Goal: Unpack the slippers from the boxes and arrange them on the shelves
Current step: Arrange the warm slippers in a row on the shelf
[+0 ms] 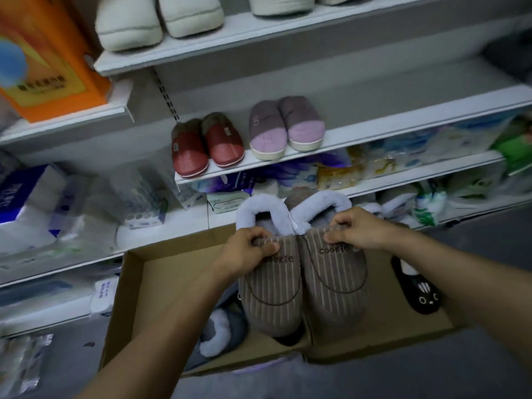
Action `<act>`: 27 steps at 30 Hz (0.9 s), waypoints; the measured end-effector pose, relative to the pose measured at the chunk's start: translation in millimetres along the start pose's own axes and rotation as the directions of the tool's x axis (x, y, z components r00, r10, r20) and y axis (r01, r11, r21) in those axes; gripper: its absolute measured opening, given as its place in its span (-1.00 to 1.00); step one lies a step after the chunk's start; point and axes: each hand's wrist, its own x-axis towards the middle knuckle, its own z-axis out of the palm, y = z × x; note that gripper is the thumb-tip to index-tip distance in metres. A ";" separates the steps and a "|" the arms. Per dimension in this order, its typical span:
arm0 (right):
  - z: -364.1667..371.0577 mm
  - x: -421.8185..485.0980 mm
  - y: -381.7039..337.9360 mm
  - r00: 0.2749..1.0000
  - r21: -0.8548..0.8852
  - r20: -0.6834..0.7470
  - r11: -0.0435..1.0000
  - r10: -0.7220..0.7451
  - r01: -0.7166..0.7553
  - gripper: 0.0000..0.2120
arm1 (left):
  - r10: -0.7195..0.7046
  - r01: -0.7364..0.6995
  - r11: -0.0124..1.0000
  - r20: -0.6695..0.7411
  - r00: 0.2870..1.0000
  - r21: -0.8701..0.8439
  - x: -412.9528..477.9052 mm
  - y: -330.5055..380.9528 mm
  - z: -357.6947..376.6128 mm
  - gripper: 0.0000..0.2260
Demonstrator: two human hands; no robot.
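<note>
Slippers, a brown striped pair with pale furry lining, hang side by side just above the open box, held up by both hands. The left hand pinches the upper of the left slipper just below its collar, fingers curled tight. The right hand does the same on the right one. Something clear and crinkled may be caught under the fingertips, but I cannot tell for sure.

The pair's long axis runs from the person toward the shelving, with toes pointing back at the person and heel openings facing away. Each hand holds its slipper at the far end of the upper, so the toes hang nearest the body.

Below in the box lie a grey slipper to the left and a black slipper to the right.

Farther off and higher, the shelf carries a red pair and a pink pair, both toes outward at the front edge. The held pair already lies the same way, so it probably needs no turning, only lifting up and forward. Bare shelf shows right of the pink pair, and the right hand is the nearer to it. Cream pairs sit on the shelf above.
</note>
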 end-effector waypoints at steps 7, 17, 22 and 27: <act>-117.4 -87.6 85.3 0.991 0.001 -0.134 1.000 0.014 -0.014 -0.71 | 0.062 -0.057 0.997 0.084 0.995 -0.060 10.7 114.8 117.9 -0.89; -295.7 -195.2 212.3 0.955 0.052 -0.283 0.996 0.089 -0.078 -0.77 | 0.228 -0.224 0.974 0.157 0.961 -0.045 47.3 290.0 283.3 -0.88; -356.1 -202.7 247.7 0.927 0.079 -0.365 0.995 0.084 -0.059 -0.76 | 0.273 -0.273 0.962 0.178 0.945 -0.021 80.4 347.1 320.2 -0.91; -409.6 -176.1 276.5 0.920 0.082 -0.386 0.996 0.065 -0.036 -0.74 | 0.264 -0.264 0.964 0.164 0.950 -0.018 125.8 383.7 344.3 -0.95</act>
